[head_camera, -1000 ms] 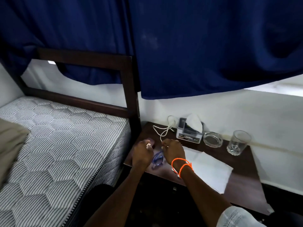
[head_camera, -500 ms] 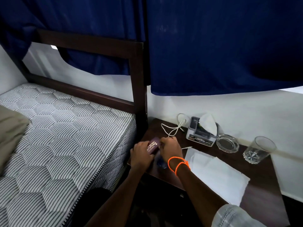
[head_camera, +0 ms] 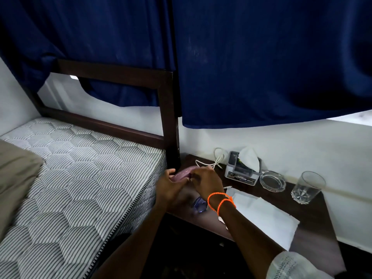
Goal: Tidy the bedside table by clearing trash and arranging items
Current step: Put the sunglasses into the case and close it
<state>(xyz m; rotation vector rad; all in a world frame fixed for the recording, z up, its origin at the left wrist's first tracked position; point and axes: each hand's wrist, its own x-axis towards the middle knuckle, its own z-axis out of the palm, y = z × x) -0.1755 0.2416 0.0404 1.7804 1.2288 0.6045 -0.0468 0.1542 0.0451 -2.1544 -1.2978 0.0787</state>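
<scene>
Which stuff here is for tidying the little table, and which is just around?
For tidying: small maroon case held by both hands, blue glasses, white paper sheet, white cable, clear drinking glass.
Just around: striped mattress, blue curtain.

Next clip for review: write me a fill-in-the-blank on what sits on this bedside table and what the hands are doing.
1. Both hands, left hand and right hand, hold one small ____ case.
2. The ashtray lies between the tissue box and the drinking ____.
3. The right wrist wears ____ bands.
4. The white cable lies ____ the table's back edge.

Missing: purple; glass; orange; near
</scene>
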